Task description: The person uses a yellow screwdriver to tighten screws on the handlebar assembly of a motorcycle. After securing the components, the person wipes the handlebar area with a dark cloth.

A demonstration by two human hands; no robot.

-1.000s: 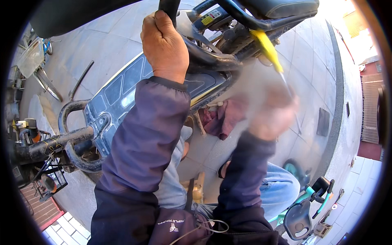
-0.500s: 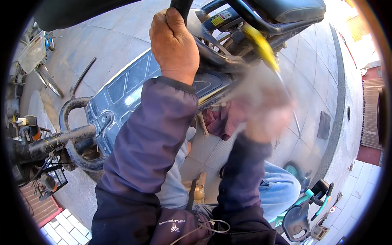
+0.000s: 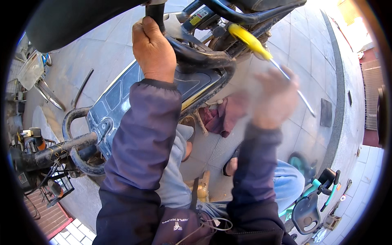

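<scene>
1. Black steel frame tube (image 3: pixel 196 57) of a scooter lying on grey paving (image 3: pixel 310 45); left hand (image 3: pixel 153 51) clenched around an upright black bar at the top edge of view, knuckles toward the camera.
2. Right hand (image 3: pixel 273 100) blurred. Fingers look curled, but I cannot tell whether it grips anything.
3. Screwdriver (image 3: pixel 265 55), yellow handle and thin bright shaft, slants from the frame tube down to the right, passing the right hand's upper edge; contact with the hand unclear.
4. Small rectangular label (image 3: pixel 196 19), yellow with a red patch, stuck on the frame near the top edge, just right of the left hand.
5. Dark blue footboard panel (image 3: pixel 118 94) under the left forearm, edged in pale trim.
6. Maroon rag (image 3: pixel 224 118) on the paving below the frame, between the two forearms.
7. Teal child's scooter (image 3: pixel 314 196) at lower right.
</scene>
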